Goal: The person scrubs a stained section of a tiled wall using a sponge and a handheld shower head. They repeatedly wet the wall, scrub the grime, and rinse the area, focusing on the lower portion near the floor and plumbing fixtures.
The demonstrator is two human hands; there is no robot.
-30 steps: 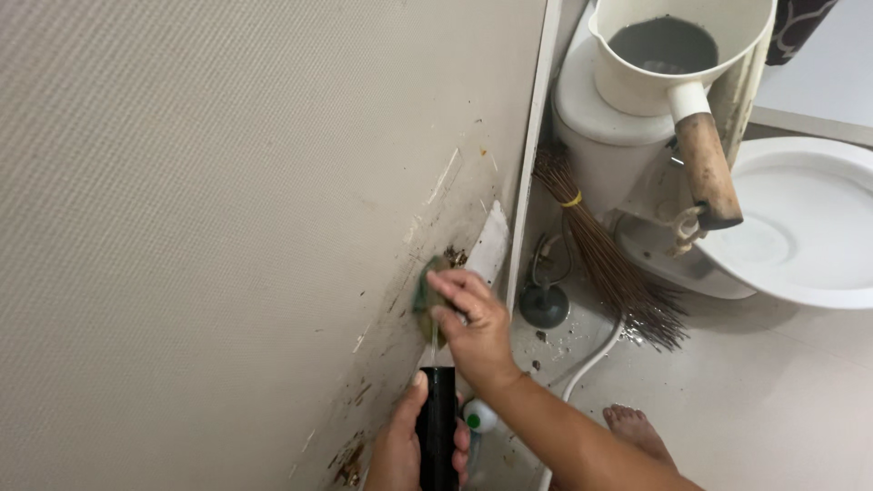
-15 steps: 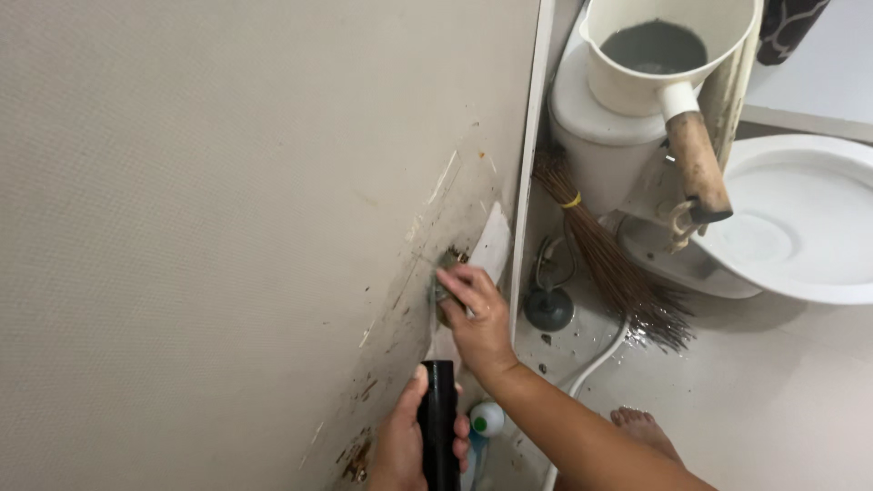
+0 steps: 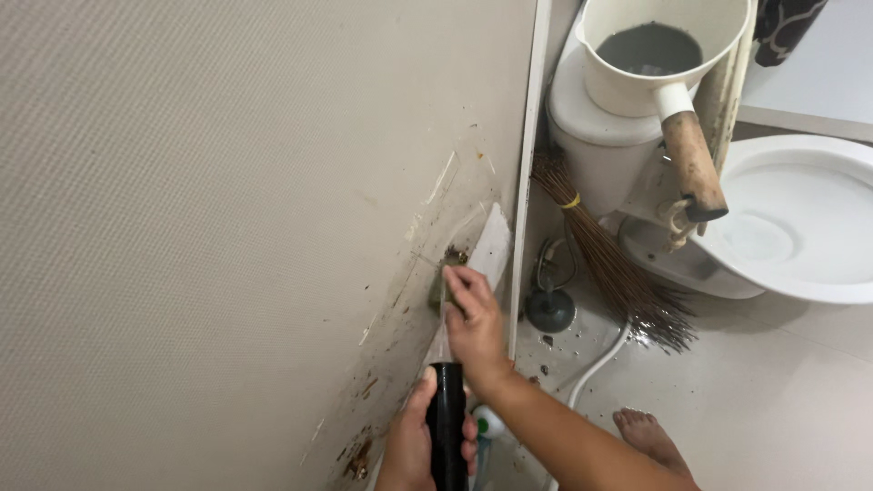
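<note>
The right hand has slid its green sponge slightly right along the stained wall, gripping it. The left hand clasps one black nozzle. One broom, one dipper.

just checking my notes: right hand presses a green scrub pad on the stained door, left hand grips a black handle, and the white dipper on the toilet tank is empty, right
One slip: the white dipper on the toilet tank is not empty; the head view shows water in it. The rest holds: the right hand presses the green scrub pad on the stained door, and the left hand grips the black handle.
</note>
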